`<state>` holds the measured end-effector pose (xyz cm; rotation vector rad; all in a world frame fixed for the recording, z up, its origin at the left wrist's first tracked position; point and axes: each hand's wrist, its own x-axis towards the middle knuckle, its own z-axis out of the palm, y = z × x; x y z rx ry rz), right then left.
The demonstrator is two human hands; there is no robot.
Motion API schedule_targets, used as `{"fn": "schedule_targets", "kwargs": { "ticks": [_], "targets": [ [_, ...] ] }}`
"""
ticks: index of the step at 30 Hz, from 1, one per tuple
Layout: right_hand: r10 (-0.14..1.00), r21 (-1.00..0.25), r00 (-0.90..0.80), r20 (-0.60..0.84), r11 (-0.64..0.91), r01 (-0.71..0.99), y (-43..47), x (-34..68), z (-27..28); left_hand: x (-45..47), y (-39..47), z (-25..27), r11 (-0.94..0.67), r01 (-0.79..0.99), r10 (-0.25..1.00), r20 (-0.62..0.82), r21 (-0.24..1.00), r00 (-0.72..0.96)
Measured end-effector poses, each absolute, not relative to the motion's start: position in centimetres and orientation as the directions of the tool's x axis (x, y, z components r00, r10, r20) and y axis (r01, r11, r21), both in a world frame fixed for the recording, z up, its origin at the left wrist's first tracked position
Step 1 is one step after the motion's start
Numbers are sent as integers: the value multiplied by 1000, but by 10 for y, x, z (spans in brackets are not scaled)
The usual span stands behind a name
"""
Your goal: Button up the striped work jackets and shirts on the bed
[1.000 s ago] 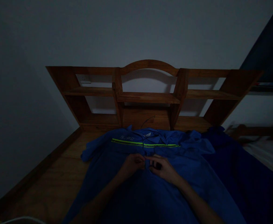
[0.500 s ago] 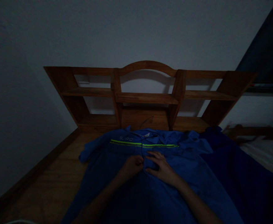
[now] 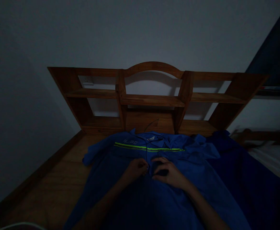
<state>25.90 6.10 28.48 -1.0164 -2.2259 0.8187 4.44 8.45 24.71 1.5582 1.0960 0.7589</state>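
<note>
Head view: blue shirt (image 3: 151, 201) spread over wooden boards (image 3: 60, 172), below headboard (image 3: 151, 100). Your left hand (image 3: 137, 167) pinched narrow at front opening (image 3: 149, 158); cannot tell if cloth is caught. Your right hand (image 3: 167, 172) just beside opening, thumb and fingers parted, cupped over shirt.

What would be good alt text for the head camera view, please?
A person's left hand is curled at the front of a blue shirt, with the right hand open beside it. The shirt, with a yellow-green chest stripe, lies spread before a wooden shelf unit; light is dim.
</note>
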Motion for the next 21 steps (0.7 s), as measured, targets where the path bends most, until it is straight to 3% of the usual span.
{"fn": "schedule_targets", "kwargs": {
  "ticks": [6, 12, 18, 21],
  "targets": [
    [824, -633, -549, 141, 502, 589, 62, 266, 281, 44, 83, 249, -54, 272, 925, -54, 961, 375],
    [820, -628, -535, 201, 527, 572, 59, 262, 275, 42, 85, 241, -71, 224, 917, -25, 972, 398],
    [843, -794, -434, 319, 487, 363, 64, 253, 275, 46, 81, 247, -19, 96, 925, -19, 995, 380],
    [835, -814, -410, 367, 501, 293, 68, 251, 276, 50, 78, 253, 8, 57, 940, -27, 998, 340]
  ]
}}
